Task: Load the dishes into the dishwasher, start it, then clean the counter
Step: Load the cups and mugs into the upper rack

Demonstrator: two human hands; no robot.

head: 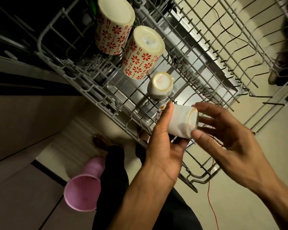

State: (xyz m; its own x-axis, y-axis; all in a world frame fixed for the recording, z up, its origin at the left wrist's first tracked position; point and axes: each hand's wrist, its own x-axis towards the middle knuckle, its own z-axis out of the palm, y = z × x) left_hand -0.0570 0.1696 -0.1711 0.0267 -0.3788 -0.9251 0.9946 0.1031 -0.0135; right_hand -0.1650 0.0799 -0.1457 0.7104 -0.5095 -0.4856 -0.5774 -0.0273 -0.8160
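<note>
Home kitchen, pulled-out dishwasher rack (93,90), mugs (142,53), cabinets (23,123)

A pink plastic cup (83,190) is seen at the lower left, lying on its side with its open mouth turned towards the camera; it rests just beside a dark trouser leg (114,176); a thin red wire (212,211) is trailed across the pale floor (239,205) at the lower right; grey cabinet fronts (23,130) are seen along the left; a shoe (101,143) is partly shown above the trouser leg, its details blurred.
</note>
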